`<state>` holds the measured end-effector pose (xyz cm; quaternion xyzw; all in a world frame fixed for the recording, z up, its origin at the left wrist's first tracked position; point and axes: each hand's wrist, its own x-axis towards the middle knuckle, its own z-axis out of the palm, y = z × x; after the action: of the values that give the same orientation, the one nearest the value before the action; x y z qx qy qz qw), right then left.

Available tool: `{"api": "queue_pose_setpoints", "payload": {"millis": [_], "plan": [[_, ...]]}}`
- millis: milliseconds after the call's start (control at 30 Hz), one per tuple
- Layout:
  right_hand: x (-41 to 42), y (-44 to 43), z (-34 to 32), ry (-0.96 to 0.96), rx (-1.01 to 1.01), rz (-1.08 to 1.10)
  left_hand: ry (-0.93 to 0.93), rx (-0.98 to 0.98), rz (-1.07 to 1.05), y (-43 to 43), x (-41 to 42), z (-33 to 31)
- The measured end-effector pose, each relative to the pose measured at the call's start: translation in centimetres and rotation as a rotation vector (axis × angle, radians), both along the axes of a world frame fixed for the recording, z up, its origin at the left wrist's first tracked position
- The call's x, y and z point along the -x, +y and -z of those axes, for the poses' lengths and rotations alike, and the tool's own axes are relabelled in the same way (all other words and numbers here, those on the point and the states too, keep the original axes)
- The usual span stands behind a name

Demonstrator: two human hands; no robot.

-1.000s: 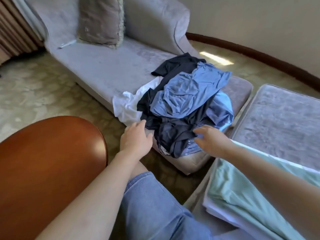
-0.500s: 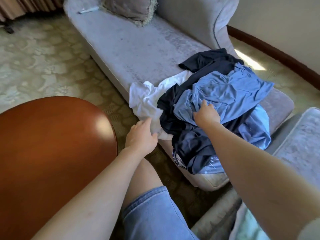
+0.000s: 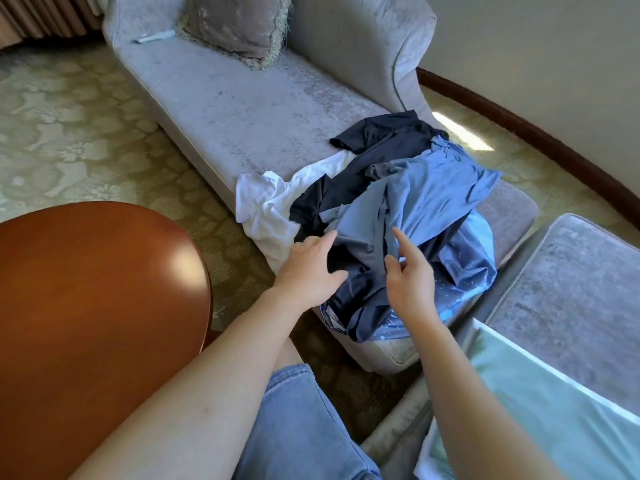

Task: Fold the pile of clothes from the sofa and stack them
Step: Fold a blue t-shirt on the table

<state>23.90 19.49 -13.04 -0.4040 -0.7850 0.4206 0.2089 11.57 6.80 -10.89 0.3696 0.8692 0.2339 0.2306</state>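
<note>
A loose pile of clothes lies on the near end of the grey sofa [image 3: 242,109]. On top is a light blue shirt [image 3: 433,199], over a navy garment [image 3: 381,140]. A white garment [image 3: 266,209] hangs off the left side, and a blue speckled garment [image 3: 467,271] lies at the lower right. My right hand [image 3: 410,275] pinches a fold of the light blue shirt at its near edge, index finger raised. My left hand [image 3: 311,271] rests with fingers spread on the pile's near left edge, touching the shirt's hem and holding nothing.
A round brown wooden table [image 3: 86,323] fills the lower left. A grey padded seat [image 3: 571,292] stands at the right, with a mint-green folded cloth [image 3: 554,427] over white layers near me. A fringed cushion [image 3: 239,26] leans at the sofa's far end. Patterned carpet covers the floor.
My right hand has drawn the light blue shirt toward me from the top of the pile. My left hand has moved right, from the white garment onto the shirt's near edge.
</note>
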Motion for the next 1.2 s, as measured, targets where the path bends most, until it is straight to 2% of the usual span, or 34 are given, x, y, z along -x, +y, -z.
{"api": "queue_pose_setpoints", "payload": {"millis": [200, 433, 533, 633, 800, 933, 1100, 1200], "plan": [[-3.8, 0.3, -4.0, 0.084, -0.042, -0.059, 0.021, -0.004, 0.102, 2.5, -3.7, -1.2], [-6.8, 0.2, -7.6, 0.279, 0.056, -0.075, 0.115, 0.014, 0.156, 4.2, -5.3, -1.9], [-7.3, 0.1, -8.9, 0.334, 0.06, -0.086, 0.128, -0.067, 0.09, 4.5, -5.8, -1.9], [-7.9, 0.7, -9.3, 0.308, 0.057, -0.044, 0.174, -0.075, 0.041, 4.1, -6.4, -2.5], [-6.5, 1.7, -9.5, 0.218, 0.118, 0.091, 0.069, -0.149, -0.097, 1.5, -3.3, -3.8], [-3.7, 0.8, -11.9, 0.278, 0.125, 0.162, -0.042, -0.363, -0.343, -0.7, -0.2, -7.3], [0.8, -3.1, -18.5, 0.439, -0.019, 0.083, -0.08, -0.734, -0.648, -4.3, 1.8, -15.7], [4.8, -7.4, -23.7, 0.475, -0.181, -0.046, 0.078, -0.9, -0.779, -9.6, 3.6, -21.7]]}}
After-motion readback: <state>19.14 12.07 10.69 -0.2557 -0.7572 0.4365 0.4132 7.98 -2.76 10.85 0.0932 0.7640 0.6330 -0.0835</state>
